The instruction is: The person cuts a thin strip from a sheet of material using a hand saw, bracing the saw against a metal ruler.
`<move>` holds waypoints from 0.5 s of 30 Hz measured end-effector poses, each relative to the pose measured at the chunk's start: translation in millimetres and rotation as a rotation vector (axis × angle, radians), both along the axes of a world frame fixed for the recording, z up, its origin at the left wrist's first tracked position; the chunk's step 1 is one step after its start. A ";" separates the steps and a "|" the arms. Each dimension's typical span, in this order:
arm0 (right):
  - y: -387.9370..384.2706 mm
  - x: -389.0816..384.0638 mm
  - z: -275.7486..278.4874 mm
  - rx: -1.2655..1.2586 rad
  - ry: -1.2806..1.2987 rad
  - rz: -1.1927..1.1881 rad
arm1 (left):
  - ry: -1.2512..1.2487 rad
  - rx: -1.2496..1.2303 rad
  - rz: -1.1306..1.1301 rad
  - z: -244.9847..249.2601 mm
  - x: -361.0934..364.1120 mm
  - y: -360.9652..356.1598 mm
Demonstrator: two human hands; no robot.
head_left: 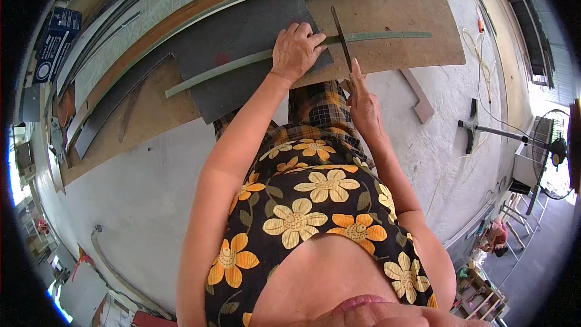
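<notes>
My left hand [296, 52] is closed over a long green strip [230, 68], pressing it down on a dark grey sheet [254, 27]. In my right hand [365, 106] is a narrow, dark-bladed hand saw [340, 35], held with the index finger stretched along it. The blade lies across the strip, just right of my left hand. Past the blade, the strip runs on to the right over a brown board [393, 9]. The saw's teeth are too small to see, and my right palm hides most of its handle.
Long panels and strips, one of them a brown strip [200, 6], lie behind my left hand. A blue box [59, 42] stands at far left. An L-shaped piece [417, 97] lies on the pale floor [145, 194]. A fan [548, 151] stands at right, its cord nearby.
</notes>
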State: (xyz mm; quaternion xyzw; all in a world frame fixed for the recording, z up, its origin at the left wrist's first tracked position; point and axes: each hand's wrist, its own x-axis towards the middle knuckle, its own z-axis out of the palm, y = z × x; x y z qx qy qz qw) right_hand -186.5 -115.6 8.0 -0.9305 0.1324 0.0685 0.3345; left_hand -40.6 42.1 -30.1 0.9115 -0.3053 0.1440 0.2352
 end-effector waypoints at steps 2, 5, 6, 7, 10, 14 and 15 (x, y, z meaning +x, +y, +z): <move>1.3 0.3 0.4 -0.041 0.009 0.012 | 0.006 0.005 0.003 0.5 -0.1 0.0; 1.6 1.0 -2.0 -0.033 -0.041 0.039 | 0.008 0.008 0.001 -0.1 0.2 -0.4; 1.3 2.9 -2.7 -0.049 -0.068 0.053 | 0.004 0.008 -0.001 -0.1 0.1 -0.2; 0.7 7.9 -4.0 -0.064 -0.096 0.068 | 0.000 0.008 -0.003 0.2 0.1 0.1; 3.7 33.8 -7.6 -0.110 -0.098 0.066 | -0.015 -0.014 -0.006 -1.8 0.8 0.6; 8.1 45.7 -4.8 -0.112 -0.009 -0.014 | -0.019 -0.008 -0.002 -1.1 0.7 0.5; 6.7 40.5 -8.0 -0.084 -0.051 0.000 | -0.015 -0.009 -0.001 -0.2 0.3 0.3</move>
